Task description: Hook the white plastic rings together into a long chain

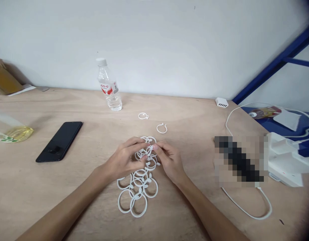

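Observation:
Several white plastic curtain rings [138, 206] lie in an overlapping cluster on the wooden table; whether they are linked is hard to tell. At the cluster's far end, my left hand [128, 155] comes in from the left, thumb and fingers pinching a white ring [149, 150]. From the other side my right hand [171, 160] meets it, thumb and index fingertip closed on the same spot. Fingers partly hide the held ring. Beyond my hands lie two separate rings, an open one [162, 128] and another farther back [143, 116].
A water bottle [108, 85] stands near the wall. Left are a black phone [59, 141], a container with yellow liquid [15, 134] and a cardboard box [5, 77]. To the right sit a white charger block [221, 102], a pixelated dark object [238, 160], plugs [285, 164] and a cable [266, 217].

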`<state>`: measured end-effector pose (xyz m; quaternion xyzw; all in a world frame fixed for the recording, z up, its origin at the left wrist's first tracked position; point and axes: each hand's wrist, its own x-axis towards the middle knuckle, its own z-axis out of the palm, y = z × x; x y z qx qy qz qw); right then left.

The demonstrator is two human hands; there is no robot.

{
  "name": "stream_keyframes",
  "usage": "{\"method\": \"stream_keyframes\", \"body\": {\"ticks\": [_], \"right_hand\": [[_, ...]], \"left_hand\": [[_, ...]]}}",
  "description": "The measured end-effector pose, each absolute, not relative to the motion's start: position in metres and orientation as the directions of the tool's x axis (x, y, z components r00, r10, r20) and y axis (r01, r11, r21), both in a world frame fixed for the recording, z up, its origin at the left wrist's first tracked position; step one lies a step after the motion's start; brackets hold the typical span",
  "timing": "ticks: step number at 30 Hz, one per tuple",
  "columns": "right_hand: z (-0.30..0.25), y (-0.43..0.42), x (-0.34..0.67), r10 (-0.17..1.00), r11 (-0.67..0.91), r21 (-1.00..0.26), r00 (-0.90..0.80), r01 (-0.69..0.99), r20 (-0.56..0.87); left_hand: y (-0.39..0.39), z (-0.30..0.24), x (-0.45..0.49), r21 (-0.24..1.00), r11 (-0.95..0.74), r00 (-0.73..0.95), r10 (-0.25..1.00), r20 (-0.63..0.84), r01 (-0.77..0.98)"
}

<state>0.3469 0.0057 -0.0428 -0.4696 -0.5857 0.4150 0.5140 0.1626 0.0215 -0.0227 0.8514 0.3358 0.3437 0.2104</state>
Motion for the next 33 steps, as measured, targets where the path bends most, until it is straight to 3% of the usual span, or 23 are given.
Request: {"method": "stream_keyframes", "body": {"ticks": [13, 19, 23, 26, 33], "right_hand": [[-0.043, 0.004, 0.347, 0.980, 0.198, -0.963, -0.041, 0.181, 0.194], [-0.046, 0.007, 0.347, 0.980, 0.199, -0.967, -0.055, 0.157, 0.192], [-0.048, 0.006, 0.346, 0.958, 0.280, -0.940, -0.120, 0.192, 0.261], [-0.049, 0.006, 0.346, 0.937, 0.339, -0.914, -0.162, 0.223, 0.309], [-0.049, 0.006, 0.346, 0.928, 0.368, -0.886, -0.174, 0.282, 0.330]], "left_hand": [[0.020, -0.018, 0.164, 0.659, -0.618, 0.532, 0.762, 0.368, 0.429], [0.034, 0.002, 0.166, 0.645, -0.598, 0.614, 0.751, 0.244, 0.475], [0.065, 0.008, 0.189, 0.559, -0.573, 0.571, 0.795, 0.202, 0.599], [0.089, 0.003, 0.214, 0.399, -0.566, 0.594, 0.802, 0.065, 0.721], [0.109, -0.010, 0.246, 0.331, -0.487, 0.511, 0.859, 0.015, 0.808]]}}
